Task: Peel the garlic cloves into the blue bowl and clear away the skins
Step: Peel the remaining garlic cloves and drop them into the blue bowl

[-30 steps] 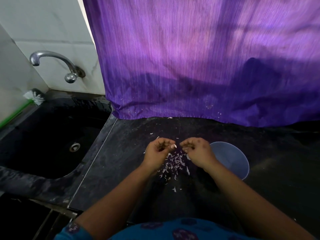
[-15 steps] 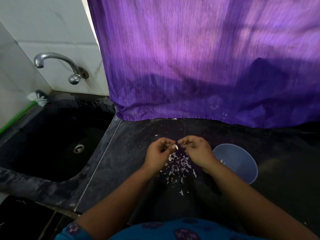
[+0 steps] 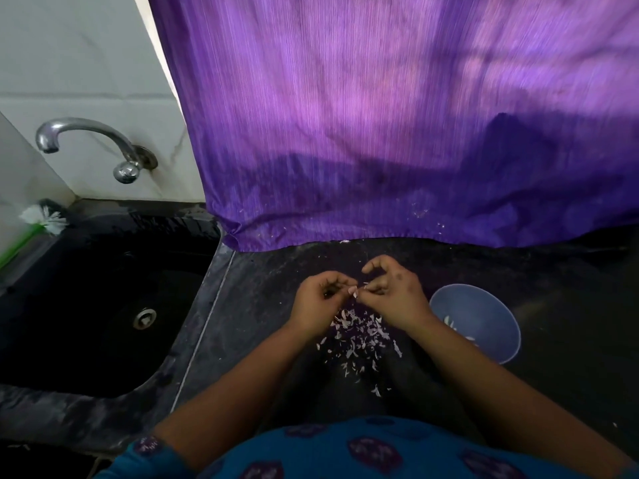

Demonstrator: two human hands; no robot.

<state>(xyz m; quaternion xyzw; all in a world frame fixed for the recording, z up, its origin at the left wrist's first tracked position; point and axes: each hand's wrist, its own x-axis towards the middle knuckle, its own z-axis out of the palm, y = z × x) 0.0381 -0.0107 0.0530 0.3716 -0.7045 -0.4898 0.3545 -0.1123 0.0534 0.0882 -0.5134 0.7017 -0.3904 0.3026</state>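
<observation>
Garlic clove (image 3: 353, 290) pinched between fingertips of left hand (image 3: 320, 302) and right hand (image 3: 394, 295), above worktop (image 3: 262, 305). Skins (image 3: 359, 335) scattered directly beneath. Blue bowl (image 3: 484, 316) set just right; sink (image 3: 86, 305) far left.

A purple curtain (image 3: 397, 115) hangs behind the grip, its hem resting on the dark countertop (image 3: 262, 305) just beyond it. Well off to the left of the grip lies a black sink (image 3: 86, 305) with a metal drain (image 3: 144, 318). Above the sink, a chrome tap (image 3: 93, 146) juts from the white tiled wall (image 3: 69, 63). A green-handled brush (image 3: 31, 229) leans at the sink's far left corner.
</observation>
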